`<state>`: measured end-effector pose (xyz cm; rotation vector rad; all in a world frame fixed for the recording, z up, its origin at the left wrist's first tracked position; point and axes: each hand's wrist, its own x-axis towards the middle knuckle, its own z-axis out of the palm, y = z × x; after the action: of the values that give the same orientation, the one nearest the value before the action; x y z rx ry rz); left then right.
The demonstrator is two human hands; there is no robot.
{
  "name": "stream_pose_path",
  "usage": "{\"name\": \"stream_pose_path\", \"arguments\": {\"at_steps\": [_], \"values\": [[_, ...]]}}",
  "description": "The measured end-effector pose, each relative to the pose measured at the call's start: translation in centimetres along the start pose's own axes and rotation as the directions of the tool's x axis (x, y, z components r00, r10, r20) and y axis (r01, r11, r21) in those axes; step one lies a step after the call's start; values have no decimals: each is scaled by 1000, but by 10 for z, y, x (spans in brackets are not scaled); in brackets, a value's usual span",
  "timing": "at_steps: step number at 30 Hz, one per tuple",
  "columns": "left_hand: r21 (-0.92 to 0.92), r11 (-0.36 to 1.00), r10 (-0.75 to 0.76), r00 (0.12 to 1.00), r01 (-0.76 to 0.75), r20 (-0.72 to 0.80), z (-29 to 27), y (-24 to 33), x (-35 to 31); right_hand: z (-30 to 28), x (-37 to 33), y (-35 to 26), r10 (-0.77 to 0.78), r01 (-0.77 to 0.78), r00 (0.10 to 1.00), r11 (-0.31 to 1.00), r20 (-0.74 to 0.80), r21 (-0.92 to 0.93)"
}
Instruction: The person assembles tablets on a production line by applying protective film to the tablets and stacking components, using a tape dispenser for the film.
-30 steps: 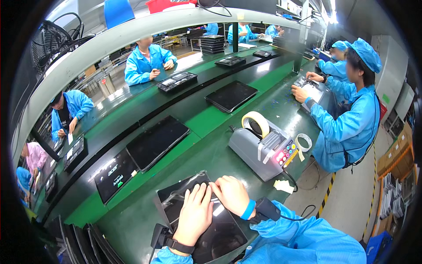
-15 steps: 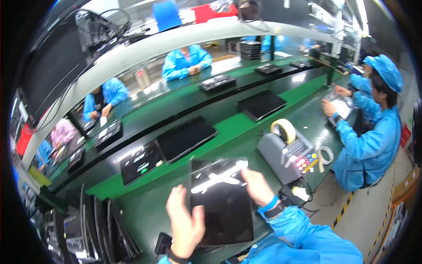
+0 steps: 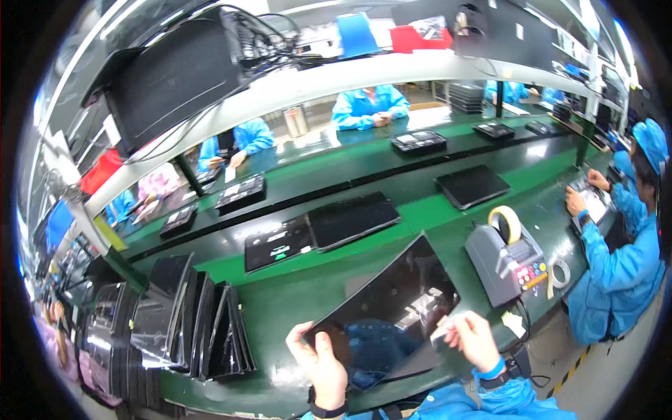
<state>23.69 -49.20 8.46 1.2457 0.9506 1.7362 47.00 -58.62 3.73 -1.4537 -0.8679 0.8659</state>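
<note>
My left hand point(image 3: 323, 364) grips a glossy black tablet-like screen panel point(image 3: 392, 315) at its left corner, thumb on top and fingers at the edge. The panel is turned at an angle and tilted above the green bench, and its surface mirrors lights and blue clothing. Close to the panel's lower right edge, my right hand point(image 3: 476, 339) has its fingers pinched together. Something small and whitish shows at those fingertips, too blurred to name. Part of another dark flat surface shows beneath the panel's lower edge.
A grey tape dispenser point(image 3: 505, 262) with a tape roll stands to the right. Several dark panels point(image 3: 210, 325) stand stacked at the left. Beyond lie black panels point(image 3: 353, 220) on the green bench point(image 3: 280, 308). A co-worker in blue point(image 3: 616, 245) works at the right.
The view has swung left. The panel has turned and tilted from nearly straight. My left hand now grips its corner; my right hand has left its upper right edge and is pinched near the lower right.
</note>
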Motion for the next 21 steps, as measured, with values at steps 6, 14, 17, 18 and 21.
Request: {"name": "stream_pose_path", "arguments": {"at_steps": [6,14,17,18,21], "values": [[136,972,191,981,-189,-3,-25,19,-6,-92,0,-17,-260,507,586,857,-767,96],[107,984,129,981,-145,144,-14,39,-24,-161,27,-29,-126,147,858,989,-497,2],[98,986,117,980,-134,158,-15,41,-28,-165,41,-8,-191,208,869,978,-456,-12],[90,989,105,980,-121,170,-16,41,-30,-167,41,-9,-160,197,875,980,-456,34],[111,985,112,982,-129,153,-13,41,-32,-160,40,-19,-105,104,869,994,-484,-28]]}}
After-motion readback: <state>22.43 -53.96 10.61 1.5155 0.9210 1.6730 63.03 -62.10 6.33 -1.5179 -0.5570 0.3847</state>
